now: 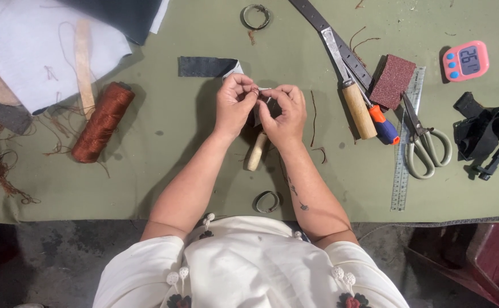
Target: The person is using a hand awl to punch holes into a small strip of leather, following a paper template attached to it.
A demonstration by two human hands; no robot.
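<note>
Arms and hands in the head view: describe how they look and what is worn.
Both arms are bare from the short white sleeves down. The left hand and right hand wear no gloves. The right forearm carries small dark tattoos. The white top has round white buttons and dark-red flower embroidery.

On your olive tabletop [164, 171] a rust-brown thread spool [103, 122] lies at the left beside white fabric [27, 51]. To the right sit a wooden-handled knife [349, 97], a sanding block [392, 81], scissors [423, 140], a metal ruler [404, 154] and a pink timer [465, 61].
</note>
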